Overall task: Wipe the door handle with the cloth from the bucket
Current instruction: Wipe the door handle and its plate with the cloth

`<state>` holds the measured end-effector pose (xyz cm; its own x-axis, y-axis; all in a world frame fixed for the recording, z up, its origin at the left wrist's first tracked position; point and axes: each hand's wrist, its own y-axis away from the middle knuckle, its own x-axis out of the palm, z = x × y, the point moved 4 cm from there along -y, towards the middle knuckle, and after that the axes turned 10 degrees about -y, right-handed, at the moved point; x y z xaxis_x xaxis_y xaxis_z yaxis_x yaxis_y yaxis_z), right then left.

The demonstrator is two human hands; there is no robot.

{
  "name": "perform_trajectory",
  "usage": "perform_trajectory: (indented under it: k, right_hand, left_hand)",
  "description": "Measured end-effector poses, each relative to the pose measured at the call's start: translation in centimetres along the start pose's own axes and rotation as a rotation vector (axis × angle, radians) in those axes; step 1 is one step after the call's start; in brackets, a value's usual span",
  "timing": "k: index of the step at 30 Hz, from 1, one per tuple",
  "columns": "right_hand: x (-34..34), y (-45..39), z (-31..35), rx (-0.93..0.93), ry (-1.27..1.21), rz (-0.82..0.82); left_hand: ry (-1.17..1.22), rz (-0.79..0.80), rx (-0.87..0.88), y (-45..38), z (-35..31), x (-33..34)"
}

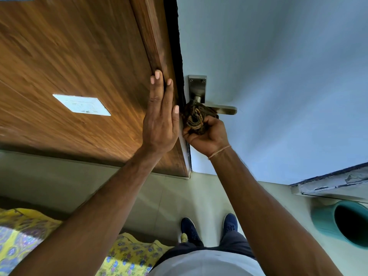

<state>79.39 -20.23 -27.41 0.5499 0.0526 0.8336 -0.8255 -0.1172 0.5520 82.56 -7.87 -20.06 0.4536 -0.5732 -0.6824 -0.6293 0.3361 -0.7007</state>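
Pale blue and flat, the door leaf fills the right side of the view, with a brown wood-grain panel on the left carrying a white switch plate. Grey floor tiles run beneath, a yellow floral bedsheet lies at lower left, and a teal bucket stands near the door at lower right, well apart from the hands.

On the blue door sits a brushed-metal lever handle below its backplate. The left hand is flat and open, fingers extended, pressed against the edge of the wood panel, gripping nothing. The right hand is closed around a bunched dark brown cloth, which is pressed up against the lever near its neck, covering the inner part while the outer end shows bare.

The wiping appears to be under way. To do it well, the cloth should probably wrap round the lever and slide along it to the free tip, then go over the underside, the neck and the backplate. Keeping the door from swinging helps the cloth bear down, and light pressure avoids working the lever.
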Motion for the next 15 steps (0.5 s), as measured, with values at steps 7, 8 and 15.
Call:
perform_trajectory:
  k: [7, 8, 15]
  right_hand:
    - [-0.4, 5.6, 2.1, -0.415, 0.561, -0.242]
    - [0.0, 6.2, 2.5, -0.571, 0.749, -0.273]
    - [4.1, 5.2, 2.5, -1.537, 2.110, -0.218]
  left_hand:
    - [0.017, -0.018, -0.017, 0.0, -0.2, 0.1]
    - [0.020, -0.022, -0.017, 0.0, -0.2, 0.1]
    - [0.040, -0.006, 0.004, 0.0, 0.1, -0.5]
